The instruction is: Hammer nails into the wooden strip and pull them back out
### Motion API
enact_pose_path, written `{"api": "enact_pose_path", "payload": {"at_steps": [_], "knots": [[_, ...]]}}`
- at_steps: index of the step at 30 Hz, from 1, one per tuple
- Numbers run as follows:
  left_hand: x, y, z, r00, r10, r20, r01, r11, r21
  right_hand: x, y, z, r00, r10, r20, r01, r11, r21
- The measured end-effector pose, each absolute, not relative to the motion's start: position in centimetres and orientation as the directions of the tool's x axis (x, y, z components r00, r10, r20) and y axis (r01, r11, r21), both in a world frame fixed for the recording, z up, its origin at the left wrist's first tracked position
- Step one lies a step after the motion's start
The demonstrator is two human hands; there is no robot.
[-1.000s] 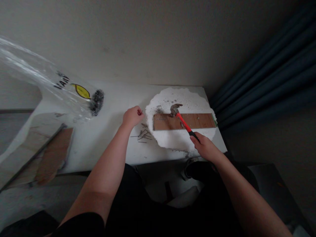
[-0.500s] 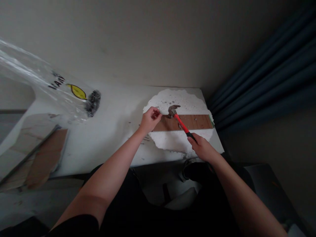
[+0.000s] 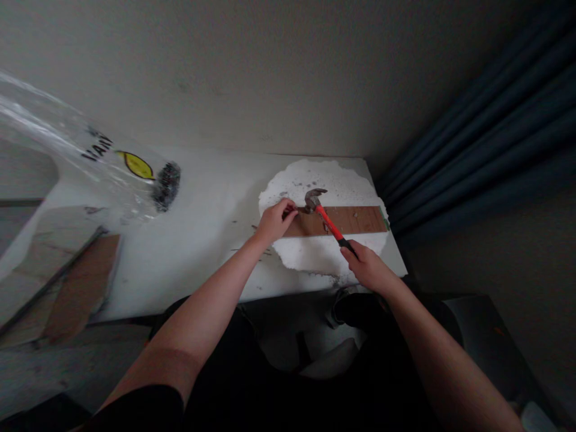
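My right hand (image 3: 363, 259) is closed round the black grip of a claw hammer (image 3: 332, 227) with a red handle. Its metal head hovers over or rests on the left part of a brown wooden board (image 3: 360, 221); I cannot tell which. My left hand (image 3: 278, 219) is at the board's left end, thumb and fingers pinched together close to the hammer's face. Whatever those fingers hold is too small to make out. Beneath the board lies a white, ragged-edged sheet (image 3: 306, 255). Small dark fragments are scattered on the board and sheet.
Thin nail-like pieces (image 3: 263, 252) lie left of the sheet on the white table (image 3: 202, 234). A clear plastic wrap roll (image 3: 112, 159) with printing lies at the left, near brown and pale panels (image 3: 83, 288). A dark blue curtain (image 3: 486, 138) hangs at the right.
My left hand has shifted slightly and its fingers are drawn closer together beside the hammer head. The hammer stays in nearly the same place. The whole view has moved a little.
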State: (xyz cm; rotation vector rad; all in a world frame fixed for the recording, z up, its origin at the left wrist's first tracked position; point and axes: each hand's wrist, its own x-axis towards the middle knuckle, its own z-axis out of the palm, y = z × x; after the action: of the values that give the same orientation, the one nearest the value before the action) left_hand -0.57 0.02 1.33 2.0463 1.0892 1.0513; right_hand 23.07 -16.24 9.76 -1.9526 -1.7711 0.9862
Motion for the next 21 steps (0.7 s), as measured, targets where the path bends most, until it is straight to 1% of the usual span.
{"api": "enact_pose_path", "payload": {"at_steps": [10, 21], "knots": [[-0.46, 0.10, 1.25, 0.357, 0.855, 0.376, 0.419, -0.506, 0.754, 23.13, -16.24, 9.73, -0.005, 0.957, -0.291, 0.732, -0.194, -0.653], [-0.32, 0.05, 1.12, 0.353, 0.856, 0.377, 0.424, -0.506, 0.751, 23.06, -16.33, 9.87, -0.004, 0.960, -0.279, 0.737, -0.186, -0.650]]}}
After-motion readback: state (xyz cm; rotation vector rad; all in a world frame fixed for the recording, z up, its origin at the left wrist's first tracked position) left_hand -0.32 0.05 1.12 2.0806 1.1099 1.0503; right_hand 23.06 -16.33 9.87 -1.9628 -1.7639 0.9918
